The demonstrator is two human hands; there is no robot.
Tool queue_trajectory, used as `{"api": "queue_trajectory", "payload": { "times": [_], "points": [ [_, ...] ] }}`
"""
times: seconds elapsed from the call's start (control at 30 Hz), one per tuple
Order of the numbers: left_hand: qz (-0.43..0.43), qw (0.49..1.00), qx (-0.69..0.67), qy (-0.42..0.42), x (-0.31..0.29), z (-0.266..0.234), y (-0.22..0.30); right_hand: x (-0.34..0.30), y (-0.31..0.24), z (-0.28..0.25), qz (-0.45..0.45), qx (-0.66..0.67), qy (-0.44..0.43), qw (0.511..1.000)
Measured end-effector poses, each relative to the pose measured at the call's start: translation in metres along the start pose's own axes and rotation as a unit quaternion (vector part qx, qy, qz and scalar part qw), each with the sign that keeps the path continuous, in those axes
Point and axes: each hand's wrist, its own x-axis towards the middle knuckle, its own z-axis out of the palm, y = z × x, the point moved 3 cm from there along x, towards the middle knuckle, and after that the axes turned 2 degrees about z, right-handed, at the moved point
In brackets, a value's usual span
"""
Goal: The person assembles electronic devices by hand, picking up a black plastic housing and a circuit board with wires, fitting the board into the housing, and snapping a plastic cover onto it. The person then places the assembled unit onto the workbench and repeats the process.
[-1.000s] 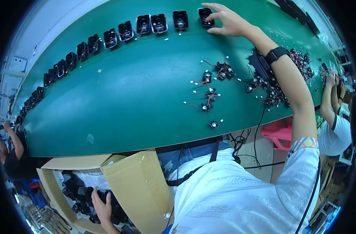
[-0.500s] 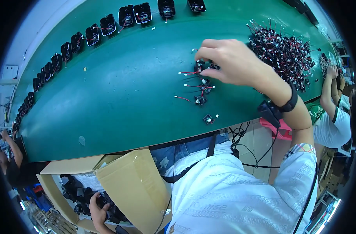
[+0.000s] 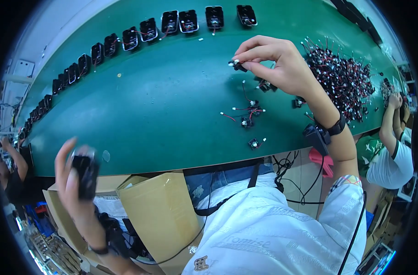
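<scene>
My left hand (image 3: 73,195), smeared by motion, grips a black box-shaped housing (image 3: 85,176) above the front left edge of the table. Between the thumb and fingertips of my right hand (image 3: 283,62) is a small black part with a white connector (image 3: 239,66), raised over the table. Below that hand lie several small black parts with red wires and white plugs, among them a nearer one (image 3: 254,144) and another (image 3: 246,122). A big heap of such wired parts (image 3: 339,75) lies to the right.
Black housings (image 3: 170,22) line the far and left edges of the green table (image 3: 163,123). An opened cardboard box (image 3: 158,208) with black housings stands at the front left. Cables hang beside a pink stool (image 3: 321,161). Other people's arms show at right (image 3: 387,123) and far left (image 3: 17,162).
My left hand has come up out of the cardboard box with a black housing. The right hand has lifted a small wired part off the table. The whole view has shifted slightly.
</scene>
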Motion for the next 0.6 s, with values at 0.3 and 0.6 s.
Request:
{"api": "queue_trajectory", "payload": {
  "times": [0.3, 0.6],
  "points": [
    [-0.262, 0.885, -0.265, -0.279, 0.088, 0.155, -0.018, 0.029, -0.028, 0.023, 0.146, 0.333, 0.046, 0.931],
    [-0.166, 0.908, -0.244, -0.298, 0.083, 0.176, -0.030, 0.035, -0.038, 0.055, 0.014, 0.310, 0.049, 0.949]
  ]
}}
